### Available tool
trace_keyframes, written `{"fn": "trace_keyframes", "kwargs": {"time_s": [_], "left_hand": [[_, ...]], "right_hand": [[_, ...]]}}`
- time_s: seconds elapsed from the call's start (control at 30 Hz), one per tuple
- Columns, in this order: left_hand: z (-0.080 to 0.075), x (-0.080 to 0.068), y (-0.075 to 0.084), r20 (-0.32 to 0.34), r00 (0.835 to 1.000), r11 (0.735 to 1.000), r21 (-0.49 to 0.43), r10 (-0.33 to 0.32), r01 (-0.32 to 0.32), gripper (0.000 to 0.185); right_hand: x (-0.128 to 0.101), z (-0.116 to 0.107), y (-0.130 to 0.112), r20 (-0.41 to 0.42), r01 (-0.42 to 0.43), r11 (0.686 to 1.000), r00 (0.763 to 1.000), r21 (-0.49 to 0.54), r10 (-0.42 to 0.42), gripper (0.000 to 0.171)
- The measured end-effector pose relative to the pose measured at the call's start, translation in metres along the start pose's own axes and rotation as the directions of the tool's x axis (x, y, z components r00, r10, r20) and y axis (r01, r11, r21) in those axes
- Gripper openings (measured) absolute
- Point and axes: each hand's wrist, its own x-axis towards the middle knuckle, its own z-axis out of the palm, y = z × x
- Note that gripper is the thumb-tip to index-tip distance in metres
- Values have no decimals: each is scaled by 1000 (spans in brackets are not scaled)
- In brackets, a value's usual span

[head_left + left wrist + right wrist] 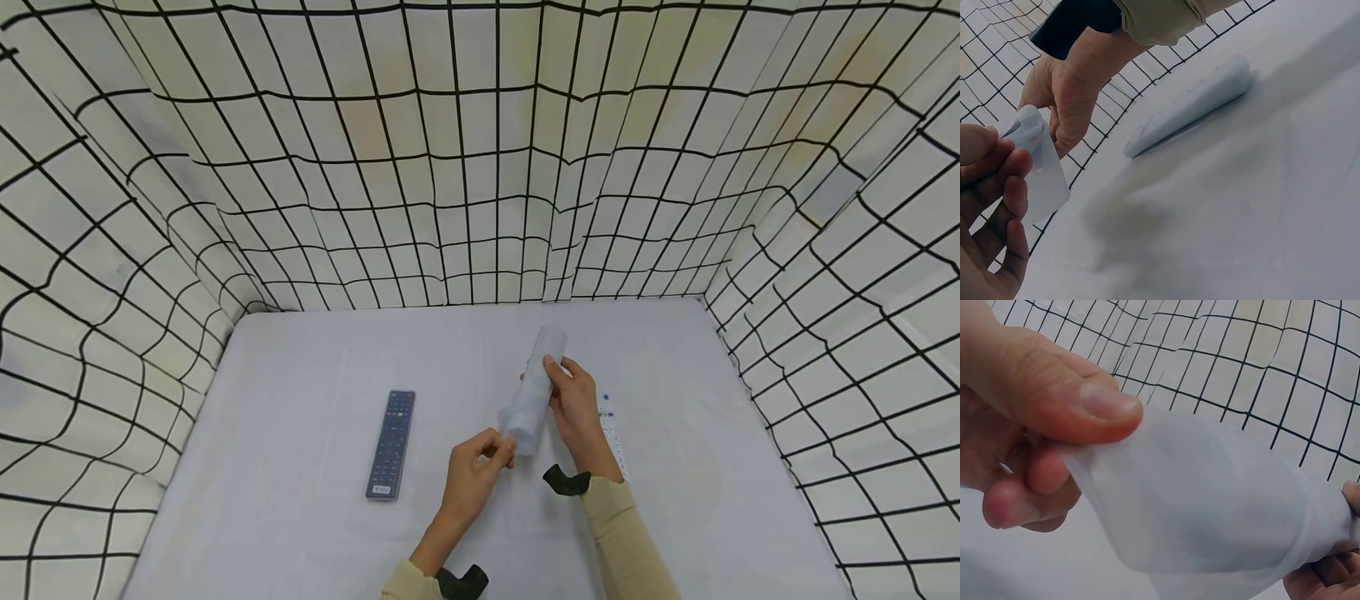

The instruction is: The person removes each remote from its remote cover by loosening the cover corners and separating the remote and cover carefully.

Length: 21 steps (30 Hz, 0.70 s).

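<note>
A roll of translucent plastic film (pixel 542 375) is held at a slant above the table. My right hand (pixel 576 408) grips it along its middle, thumb on top. Down at the near end, my left hand (pixel 474 471) pinches a loose edge between thumb and fingers. In the right wrist view the film (pixel 1204 506) spreads out flat from the left thumb (pixel 1097 409), and the right hand (pixel 1325 575) shows only in part at the edge. The left wrist view has the left fingers (pixel 1004 200) on the film's corner.
A dark remote control (pixel 391 446) with many buttons lies on the white-covered table (pixel 300 400), left of the hands. Partly hidden behind the right forearm is a white remote control (pixel 609 429). White walls with black grid netting (pixel 480 167) enclose the back and sides.
</note>
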Motion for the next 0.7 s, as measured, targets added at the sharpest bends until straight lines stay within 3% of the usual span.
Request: {"fn": "trace_keyframes", "kwargs": {"time_s": [0.7], "left_hand": [[3, -8, 1, 21, 1000, 1000, -7, 4, -4, 27]], "right_hand": [[2, -5, -6, -17, -3, 1000, 1000, 19, 3, 52]]}}
